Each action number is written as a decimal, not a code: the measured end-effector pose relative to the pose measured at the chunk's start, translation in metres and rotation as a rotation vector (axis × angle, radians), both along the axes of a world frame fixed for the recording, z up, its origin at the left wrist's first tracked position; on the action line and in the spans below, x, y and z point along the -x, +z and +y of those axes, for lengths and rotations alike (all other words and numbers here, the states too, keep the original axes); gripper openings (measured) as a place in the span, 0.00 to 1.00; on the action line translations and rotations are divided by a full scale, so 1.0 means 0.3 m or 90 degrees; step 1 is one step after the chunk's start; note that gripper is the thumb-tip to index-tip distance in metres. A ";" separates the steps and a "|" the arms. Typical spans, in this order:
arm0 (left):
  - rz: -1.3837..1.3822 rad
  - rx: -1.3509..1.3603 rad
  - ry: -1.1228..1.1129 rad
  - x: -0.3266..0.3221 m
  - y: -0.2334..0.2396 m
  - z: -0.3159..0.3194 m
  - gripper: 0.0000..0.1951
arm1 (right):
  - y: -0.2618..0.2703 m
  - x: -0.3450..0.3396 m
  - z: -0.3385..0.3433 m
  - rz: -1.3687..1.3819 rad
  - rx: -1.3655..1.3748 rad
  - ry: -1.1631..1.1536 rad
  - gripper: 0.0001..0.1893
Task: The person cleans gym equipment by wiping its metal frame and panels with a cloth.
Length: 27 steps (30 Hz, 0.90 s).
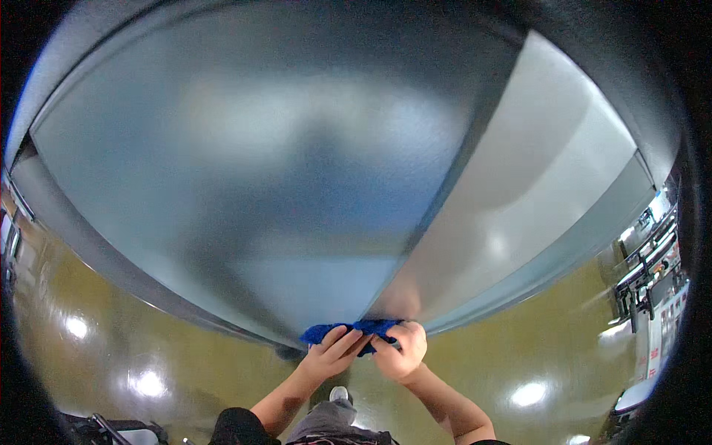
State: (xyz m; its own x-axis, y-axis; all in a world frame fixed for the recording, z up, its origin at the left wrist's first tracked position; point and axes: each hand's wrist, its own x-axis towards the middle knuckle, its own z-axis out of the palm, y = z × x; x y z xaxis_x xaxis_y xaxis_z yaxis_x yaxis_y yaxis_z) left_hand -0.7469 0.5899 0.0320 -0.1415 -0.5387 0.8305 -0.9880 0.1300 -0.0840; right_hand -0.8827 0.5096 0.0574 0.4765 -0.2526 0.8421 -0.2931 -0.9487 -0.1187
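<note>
A blue cloth (356,332), fuzzy like a microfibre towel, is bunched at the near corner of a large, smooth grey panel (334,194) with a metallic sheen. My left hand (332,351) lies over the cloth's left part, fingers extended across it towards the right. Against the cloth's right part, my right hand (401,350) has curled fingers and grips it. Both hands are close together, and some of the cloth is hidden beneath them. A straight edge runs from the cloth up to the right, dividing the panel from a lighter, shiny face (500,183).
Below is a glossy yellowish floor (461,361) with bright light reflections. Equipment with dark bars (645,283) stands at the far right. A dark-framed object (119,429) is at the lower left. My shoe (339,394) shows beneath my hands.
</note>
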 end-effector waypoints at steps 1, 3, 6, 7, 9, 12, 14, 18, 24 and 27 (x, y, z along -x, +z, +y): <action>0.004 -0.007 0.001 -0.002 0.002 -0.002 0.15 | 0.004 -0.001 0.001 0.004 -0.007 0.001 0.14; 0.002 0.013 -0.013 -0.008 0.008 -0.005 0.16 | 0.011 -0.010 0.001 -0.045 -0.009 0.011 0.13; 0.024 0.022 -0.051 -0.025 0.068 -0.036 0.15 | 0.006 -0.006 -0.024 -0.051 -0.034 -0.014 0.12; 0.017 0.038 -0.073 -0.032 0.097 -0.048 0.15 | 0.018 -0.005 -0.031 -0.053 -0.057 -0.027 0.12; 0.041 0.045 -0.089 -0.044 0.180 -0.065 0.16 | 0.113 -0.036 -0.050 -0.108 0.000 -0.027 0.12; 0.013 0.116 -0.093 -0.061 0.285 -0.118 0.16 | 0.230 -0.056 -0.097 -0.123 0.038 -0.006 0.11; -0.011 0.139 -0.087 -0.062 0.369 -0.139 0.15 | 0.305 -0.052 -0.125 -0.113 0.067 -0.005 0.11; -0.076 0.197 -0.110 -0.072 0.516 -0.200 0.18 | 0.439 -0.045 -0.181 -0.133 0.155 -0.039 0.12; -0.191 0.313 -0.164 -0.058 0.844 -0.266 0.17 | 0.763 0.028 -0.209 -0.107 0.290 -0.112 0.23; -0.224 0.458 -0.263 -0.091 0.980 -0.328 0.18 | 0.911 0.014 -0.245 -0.099 0.360 -0.075 0.23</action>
State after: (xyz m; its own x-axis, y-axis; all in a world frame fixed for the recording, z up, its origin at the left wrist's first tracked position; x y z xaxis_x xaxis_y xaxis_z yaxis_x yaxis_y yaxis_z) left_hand -0.7197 0.4917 0.3261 -0.5183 0.2443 0.8195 -0.7757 0.2690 -0.5708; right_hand -0.8870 0.4361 0.3308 0.3329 0.2111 0.9190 -0.4199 -0.8395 0.3449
